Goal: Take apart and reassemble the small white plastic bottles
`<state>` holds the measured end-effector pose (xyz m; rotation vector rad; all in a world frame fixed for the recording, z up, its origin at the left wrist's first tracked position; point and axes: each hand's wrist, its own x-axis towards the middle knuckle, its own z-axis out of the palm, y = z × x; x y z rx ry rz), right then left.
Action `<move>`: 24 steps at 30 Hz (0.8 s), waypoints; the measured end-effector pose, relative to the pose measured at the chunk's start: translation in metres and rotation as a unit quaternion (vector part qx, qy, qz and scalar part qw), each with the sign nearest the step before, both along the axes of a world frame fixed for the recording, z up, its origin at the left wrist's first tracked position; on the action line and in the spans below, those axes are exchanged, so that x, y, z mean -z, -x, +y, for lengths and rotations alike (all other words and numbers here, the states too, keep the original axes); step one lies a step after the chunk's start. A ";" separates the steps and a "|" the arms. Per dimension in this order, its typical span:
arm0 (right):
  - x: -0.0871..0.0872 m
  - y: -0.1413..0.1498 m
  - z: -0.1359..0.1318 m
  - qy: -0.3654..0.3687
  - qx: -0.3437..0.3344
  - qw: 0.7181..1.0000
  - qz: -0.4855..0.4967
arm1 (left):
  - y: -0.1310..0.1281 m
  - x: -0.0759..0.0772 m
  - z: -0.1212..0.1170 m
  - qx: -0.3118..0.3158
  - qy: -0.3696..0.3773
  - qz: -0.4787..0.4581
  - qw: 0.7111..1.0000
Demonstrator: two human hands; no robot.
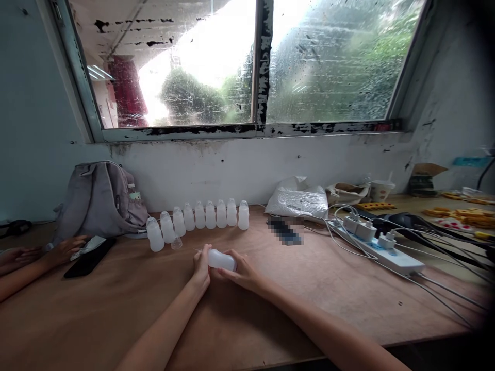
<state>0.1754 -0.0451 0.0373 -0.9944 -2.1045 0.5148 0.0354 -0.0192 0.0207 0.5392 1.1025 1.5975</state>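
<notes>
A frosted white baby bottle (pixel 221 259) is held on its side just above the table, between my two hands. My left hand (pixel 201 265) closes around its left end, and the fingers hide that end. At the other end, my right hand (pixel 242 270) grips the bottle with thumb and fingers. Beyond them stands a row of similar white baby bottles (pixel 189 217), several in all, upright with clear caps. One loose clear cap (pixel 176 242) rests on the table in front of the row's left part.
At left, another person's hand (pixel 71 248) touches a white tissue (pixel 88 246) beside a black phone (pixel 89 260). Behind is a grey backpack (pixel 102 198). A silver pouch (pixel 297 198), a blurred-out dark object (pixel 285 230) and a power strip (pixel 386 255) with cables occupy the right.
</notes>
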 end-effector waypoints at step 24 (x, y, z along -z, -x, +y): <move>0.014 -0.007 0.029 0.319 0.039 0.888 0.329 | 0.100 0.011 0.041 -0.201 -0.156 0.560 0.788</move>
